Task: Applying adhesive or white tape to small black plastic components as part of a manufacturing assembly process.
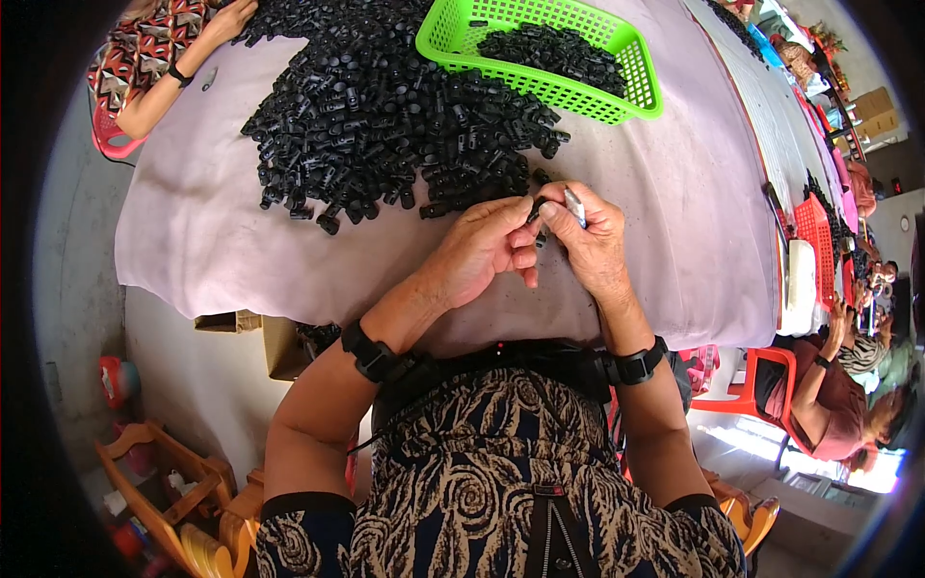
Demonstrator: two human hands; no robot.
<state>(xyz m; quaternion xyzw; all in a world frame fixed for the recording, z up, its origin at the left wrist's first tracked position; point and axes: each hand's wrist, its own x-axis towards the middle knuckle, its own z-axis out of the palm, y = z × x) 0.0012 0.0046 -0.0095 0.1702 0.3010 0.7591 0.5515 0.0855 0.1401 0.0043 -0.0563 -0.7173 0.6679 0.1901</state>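
In the head view, the left hand [472, 252] pinches a small black part [536, 209] between thumb and fingers, over the cloth-covered surface [202, 241] and just on the near side of a pile of black parts [366, 116]. The right hand [597, 252] is closed around a small silver tool [575, 206], its fingertips close to that same part. Beyond them, a green basket [651, 87] holds more black pieces [554, 53]. At upper left, a co-worker's hand [231, 17] is at the pile's edge.
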